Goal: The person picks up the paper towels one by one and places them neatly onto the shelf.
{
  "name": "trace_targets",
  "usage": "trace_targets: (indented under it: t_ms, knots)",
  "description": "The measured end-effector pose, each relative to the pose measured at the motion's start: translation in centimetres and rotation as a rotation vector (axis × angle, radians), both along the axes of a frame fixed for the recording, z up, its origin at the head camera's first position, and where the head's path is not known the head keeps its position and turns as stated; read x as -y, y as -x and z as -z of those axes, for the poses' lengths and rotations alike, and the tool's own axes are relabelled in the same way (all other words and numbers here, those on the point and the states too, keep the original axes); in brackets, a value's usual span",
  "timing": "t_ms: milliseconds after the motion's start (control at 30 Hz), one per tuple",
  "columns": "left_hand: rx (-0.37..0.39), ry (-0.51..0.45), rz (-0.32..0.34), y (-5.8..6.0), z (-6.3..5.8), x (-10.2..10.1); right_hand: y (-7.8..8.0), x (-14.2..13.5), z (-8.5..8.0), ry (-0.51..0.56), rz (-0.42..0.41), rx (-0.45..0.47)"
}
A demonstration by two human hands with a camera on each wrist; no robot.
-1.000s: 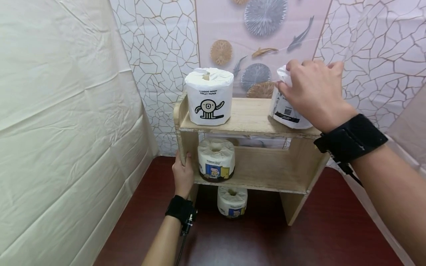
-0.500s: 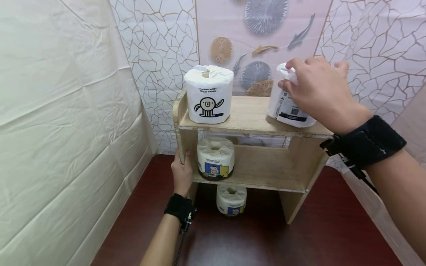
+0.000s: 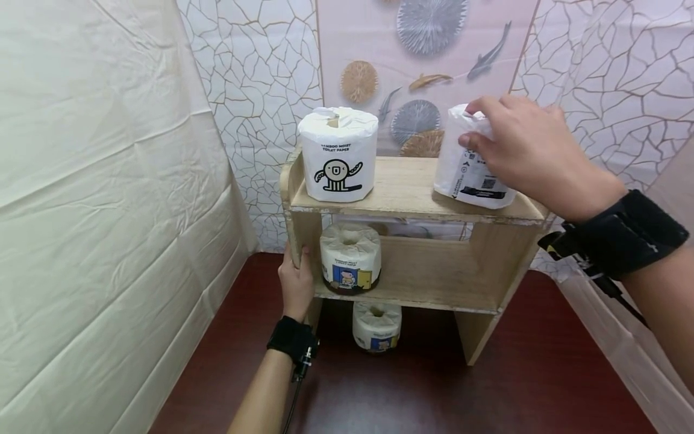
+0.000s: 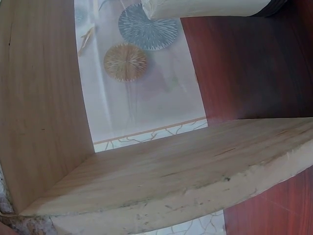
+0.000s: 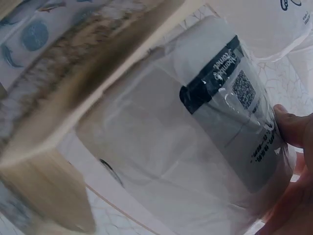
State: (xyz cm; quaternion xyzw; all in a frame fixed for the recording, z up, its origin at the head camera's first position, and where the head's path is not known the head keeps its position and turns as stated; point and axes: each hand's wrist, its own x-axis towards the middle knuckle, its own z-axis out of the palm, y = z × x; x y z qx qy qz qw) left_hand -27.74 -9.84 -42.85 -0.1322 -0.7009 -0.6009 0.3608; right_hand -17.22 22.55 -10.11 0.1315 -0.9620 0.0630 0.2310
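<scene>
With the right hand's point(image 3: 537, 147) fingers pinching the upper edge of the toilet roll point(image 3: 458, 166) atop the shelf point(image 3: 408, 187), upper right in the head view, a light, level touch suits best while the left hand point(image 3: 297, 283), gripping the shelf's side left of centre, steadies it.

A white wrapped roll point(image 3: 454, 164) tops the shelf point(image 3: 403, 188).

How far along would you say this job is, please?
Seemingly done: one roll stands on the top shelf, a second roll on the middle shelf, a third roll below on the table. In hand: the right hand holds a fourth roll at the top shelf's right end; the left hand grips the side panel. Left, probably: releasing both; neither hand is free.
</scene>
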Motion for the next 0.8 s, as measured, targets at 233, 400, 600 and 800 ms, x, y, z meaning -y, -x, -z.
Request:
trace_targets:
  t_ms: [233,400,600,800]
  knots:
    - [0.001,0.001,0.001,0.0,0.0,-0.1,-0.2,-1.0,0.7,0.034,-0.033,-0.085]
    - [0.001,-0.006,-0.007,-0.1,0.0,-0.1,-0.4,-1.4,0.8,0.034,-0.040,-0.093]
    - [-0.001,-0.011,-0.021,-0.1,-0.1,-0.2,-0.4,-1.9,0.9,0.001,-0.076,-0.101]
    - [-0.001,-0.029,-0.015,0.0,-0.1,-0.1,-0.3,-2.5,1.2,-0.045,-0.114,-0.083]
